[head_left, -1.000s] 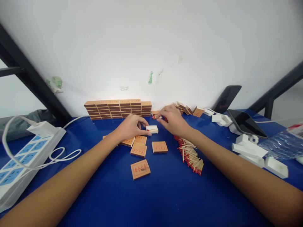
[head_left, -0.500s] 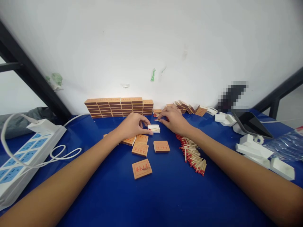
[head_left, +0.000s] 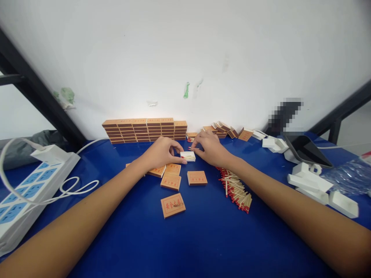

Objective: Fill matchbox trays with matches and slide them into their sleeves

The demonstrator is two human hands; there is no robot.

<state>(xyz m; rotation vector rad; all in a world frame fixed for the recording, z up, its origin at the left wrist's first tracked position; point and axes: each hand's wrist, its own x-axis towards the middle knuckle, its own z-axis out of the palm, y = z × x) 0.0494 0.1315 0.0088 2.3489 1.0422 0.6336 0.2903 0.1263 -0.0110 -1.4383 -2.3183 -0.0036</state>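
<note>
My left hand grips the left end of a small white matchbox tray between thumb and fingers. A few red-tipped matches lie inside the tray. Just right of it, my right hand pinches matches whose red heads point left, close to the tray's far edge. Below my right forearm spreads a heap of loose red-headed matches. Several orange matchbox sleeves lie nearby, among them one sleeve in front of the tray and another nearer to me.
A stacked wall of matchboxes stands against the white wall. Opened boxes lean at the back right, with white trays and a dark tablet-like device farther right. A power strip with white cables lies left on the blue table.
My right hand stays near the tray, its fingers now pinching the matches slightly differently beside the tray's far edge. My left hand keeps its hold; the whole view has shifted slightly.
</note>
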